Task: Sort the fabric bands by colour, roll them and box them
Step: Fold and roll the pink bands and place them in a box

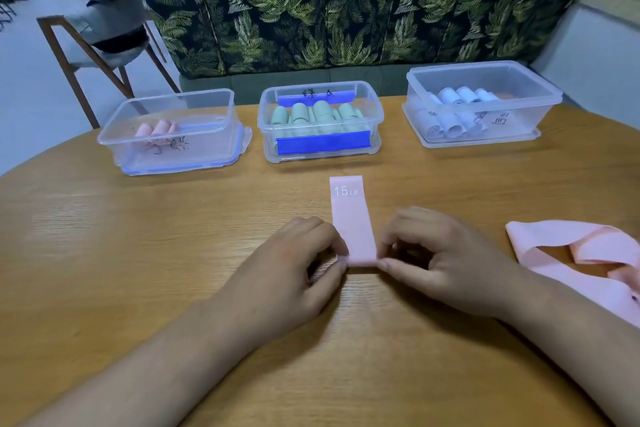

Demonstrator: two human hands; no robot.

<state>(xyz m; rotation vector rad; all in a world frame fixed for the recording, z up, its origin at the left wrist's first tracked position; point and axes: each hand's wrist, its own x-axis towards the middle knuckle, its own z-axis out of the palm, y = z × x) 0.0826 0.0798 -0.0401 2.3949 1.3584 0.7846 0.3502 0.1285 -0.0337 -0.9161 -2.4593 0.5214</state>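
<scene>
A pink band [351,218] marked 15 LB lies flat on the wooden table [138,236], running away from me. My left hand [298,263] pinches its near left corner and my right hand [440,253] pinches its near right corner, where the near end is turned up in a small fold. Loose pink bands [581,253] lie in a heap at the right edge. Three clear boxes stand in a row at the back: the left box [207,107] holds pink rolls, the middle box [367,104] green rolls, the right box [540,87] pale blue rolls.
A sofa [346,10] with a leaf pattern stands right behind the table. At the back left is a wooden chair [69,55] with a grey cushion on it. Bare table top lies to the left of my hands.
</scene>
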